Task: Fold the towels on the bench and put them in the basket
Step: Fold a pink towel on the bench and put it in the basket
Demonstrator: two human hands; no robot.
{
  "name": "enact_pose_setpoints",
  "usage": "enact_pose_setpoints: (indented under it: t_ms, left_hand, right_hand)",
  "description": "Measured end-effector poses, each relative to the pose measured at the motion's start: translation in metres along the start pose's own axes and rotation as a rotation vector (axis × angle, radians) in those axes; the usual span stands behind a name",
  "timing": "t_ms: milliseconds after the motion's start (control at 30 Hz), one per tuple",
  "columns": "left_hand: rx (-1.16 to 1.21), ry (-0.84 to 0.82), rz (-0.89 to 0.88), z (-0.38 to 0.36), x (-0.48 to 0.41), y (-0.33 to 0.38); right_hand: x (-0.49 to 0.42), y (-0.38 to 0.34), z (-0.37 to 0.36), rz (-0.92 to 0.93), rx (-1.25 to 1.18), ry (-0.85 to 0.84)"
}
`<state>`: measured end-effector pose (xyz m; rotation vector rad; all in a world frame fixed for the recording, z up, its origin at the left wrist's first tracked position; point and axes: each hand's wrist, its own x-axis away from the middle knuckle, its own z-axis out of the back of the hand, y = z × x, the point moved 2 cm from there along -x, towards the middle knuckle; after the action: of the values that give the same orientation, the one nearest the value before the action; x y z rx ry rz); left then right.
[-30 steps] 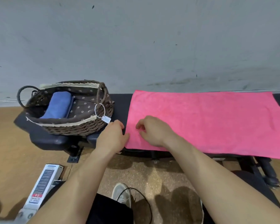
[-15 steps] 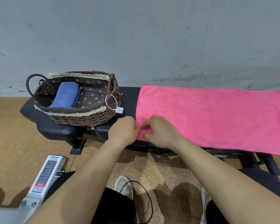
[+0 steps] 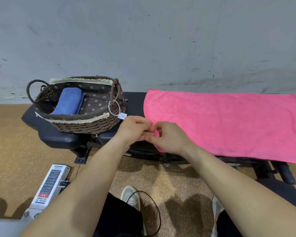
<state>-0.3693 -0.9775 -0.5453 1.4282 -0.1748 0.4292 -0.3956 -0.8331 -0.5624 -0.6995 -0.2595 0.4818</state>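
A pink towel (image 3: 225,124) lies spread flat along the black bench (image 3: 58,137), its near edge hanging over the front. My left hand (image 3: 133,130) and my right hand (image 3: 171,137) meet at the towel's near left corner, and both pinch that corner, which is lifted and curled between the fingers. To the left on the bench stands a brown wicker basket (image 3: 85,125) with a flowered lining. A folded blue towel (image 3: 68,103) lies inside it.
A white tag on a ring (image 3: 122,115) hangs from the basket's right handle, close to my left hand. A grey wall runs behind the bench. On the brown floor sit a white machine part (image 3: 50,185), my shoes and a black cable (image 3: 154,212).
Both hands have drawn together at the towel's near left corner and picked it up; one second ago they rested apart, flat near that edge. The camera has shifted slightly.
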Motion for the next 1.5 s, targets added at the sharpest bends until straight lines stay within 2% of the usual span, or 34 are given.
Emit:
enact_pose_setpoints:
  t_ms: [133,233,367,500,600,767,900,1000,1100,1300,1400,1500]
  left_hand:
    - [-0.304,0.172,-0.162,-0.009,-0.016,0.000]
    - [-0.337,0.237,-0.236,-0.027,-0.032,0.006]
    - [-0.560,0.298,-0.343,-0.048,-0.070,0.024]
    - [-0.837,0.418,-0.262,-0.045,-0.126,0.042]
    - [-1.027,0.406,-0.176,-0.042,-0.158,0.049]
    - [-0.943,0.325,-0.275,-0.048,-0.180,0.054]
    - [-0.986,0.224,-0.314,-0.059,-0.179,0.054]
    - [-0.978,0.239,-0.323,-0.063,-0.174,0.060]
    - [-0.948,0.238,-0.354,-0.071,-0.160,0.070]
    - [-0.823,0.203,-0.460,-0.115,-0.142,0.101]
    - [-0.737,0.143,-0.550,-0.152,-0.138,0.116]
    - [-0.618,0.066,-0.619,-0.196,-0.139,0.131]
  right_hand:
    - [0.002,0.012,0.014,-0.054,0.020,0.022]
    - [0.002,0.026,0.026,-0.079,0.055,0.040]
    - [0.002,0.042,0.043,-0.097,0.069,-0.003]
    - [0.002,0.058,0.053,-0.106,0.051,-0.052]
    - [0.001,0.071,0.062,-0.117,0.038,-0.072]
    - [0.000,0.085,0.083,-0.152,0.026,-0.054]
    - [0.007,0.093,0.100,-0.178,0.048,-0.031]
    - [0.018,0.105,0.118,-0.202,0.093,-0.011]
    - [0.037,0.123,0.134,-0.248,0.065,0.078]
    - [0.093,0.167,0.159,-0.271,-0.150,0.186]
    - [0.122,0.185,0.182,-0.295,-0.235,0.293]
    - [0.148,0.206,0.203,-0.387,-0.220,0.418]
